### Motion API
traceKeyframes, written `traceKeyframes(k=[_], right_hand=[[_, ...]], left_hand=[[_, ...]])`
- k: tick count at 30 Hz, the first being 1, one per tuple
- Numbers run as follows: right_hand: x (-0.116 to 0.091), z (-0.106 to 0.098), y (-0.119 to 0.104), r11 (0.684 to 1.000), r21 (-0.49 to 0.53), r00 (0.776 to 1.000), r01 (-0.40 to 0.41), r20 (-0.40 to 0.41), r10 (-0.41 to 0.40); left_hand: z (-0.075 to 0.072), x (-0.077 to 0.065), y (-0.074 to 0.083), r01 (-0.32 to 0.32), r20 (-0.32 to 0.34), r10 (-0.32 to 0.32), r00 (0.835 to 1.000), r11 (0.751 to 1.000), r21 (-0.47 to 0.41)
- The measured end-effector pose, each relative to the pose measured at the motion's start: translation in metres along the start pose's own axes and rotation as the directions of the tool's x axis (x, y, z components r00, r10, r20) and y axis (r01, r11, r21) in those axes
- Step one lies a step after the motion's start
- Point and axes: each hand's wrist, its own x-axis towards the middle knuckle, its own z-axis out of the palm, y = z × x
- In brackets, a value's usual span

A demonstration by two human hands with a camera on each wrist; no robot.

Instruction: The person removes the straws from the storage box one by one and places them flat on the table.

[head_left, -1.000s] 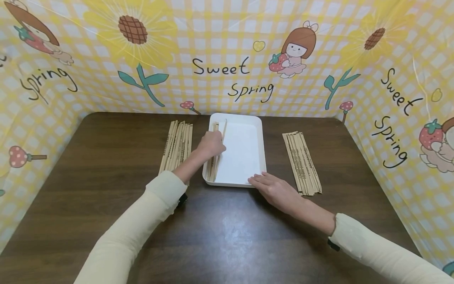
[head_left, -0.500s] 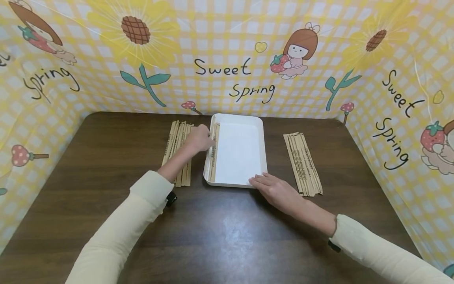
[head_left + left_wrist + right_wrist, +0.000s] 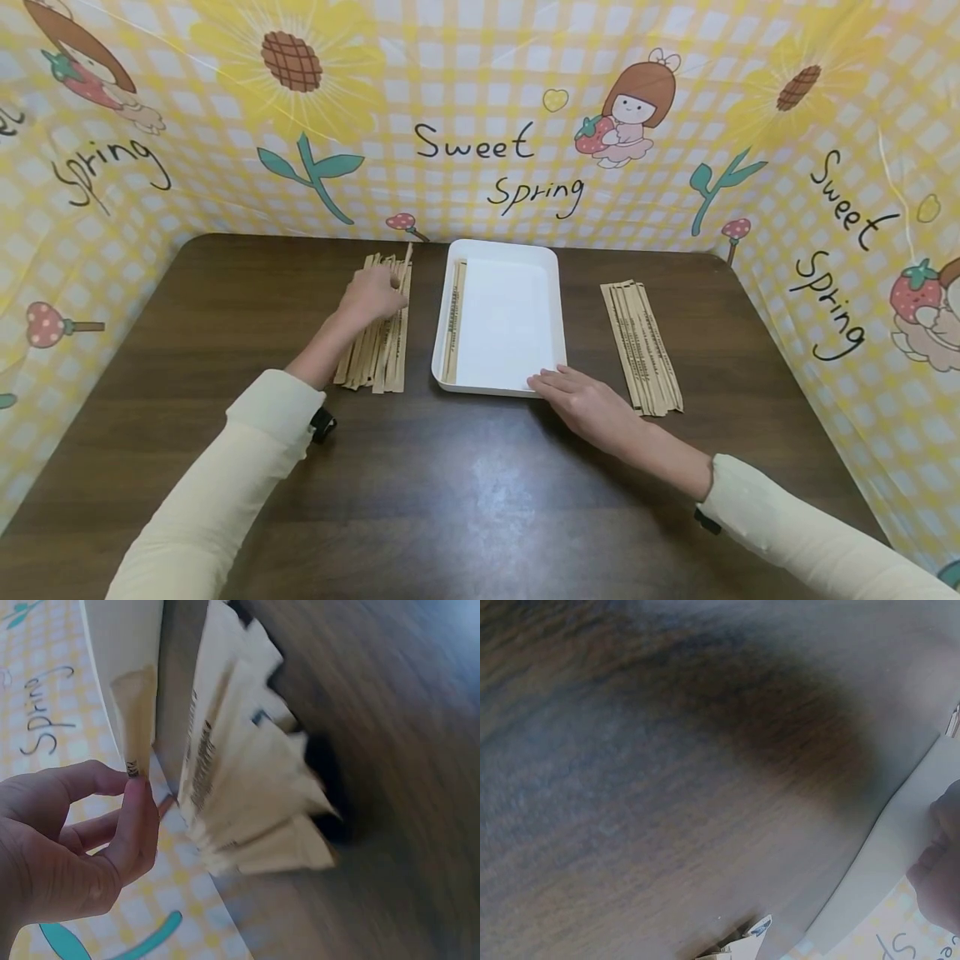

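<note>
My left hand [image 3: 371, 296] is over the left pile of paper-wrapped chopsticks [image 3: 367, 367], partly hiding it. In the left wrist view, thumb and fingertips pinch the lower end of one brown paper-wrapped chopsticks packet [image 3: 135, 712], raised apart from the fanned pile [image 3: 232, 765]. A shallow white tray [image 3: 506, 325] stands in the middle, with a few packets [image 3: 453, 325] lying lengthwise along its left wall. My right hand [image 3: 585, 404] rests on the tray's near right corner, fingers fairly straight across the rim; the right wrist view cuts most of it off.
To the tray's right lies a second pile of the same packets [image 3: 642, 350], slightly slanted. The dark wooden table [image 3: 480, 492] meets a yellow checked cloth [image 3: 480, 100] at the back and both sides. Each forearm has a pale sleeve and a black wrist camera.
My left hand has left the tray and moved left to the pile, where it now holds a packet. The packet it held a second ago lies in the tray. My right hand stays put.
</note>
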Motion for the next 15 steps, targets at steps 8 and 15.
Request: traceKeyframes(k=[8, 15], right_hand=[[0.000, 0.000, -0.001, 1.000, -0.001, 1.000, -0.009, 0.000, 0.009], [0.001, -0.001, -0.001, 1.000, -0.007, 1.000, -0.006, 0.001, 0.006]], left_hand=[[-0.013, -0.006, -0.023, 0.057, 0.011, -0.057, 0.998, 0.998, -0.012], [-0.020, -0.009, -0.043, 0.103, 0.032, -0.102, 0.994, 0.995, -0.011]])
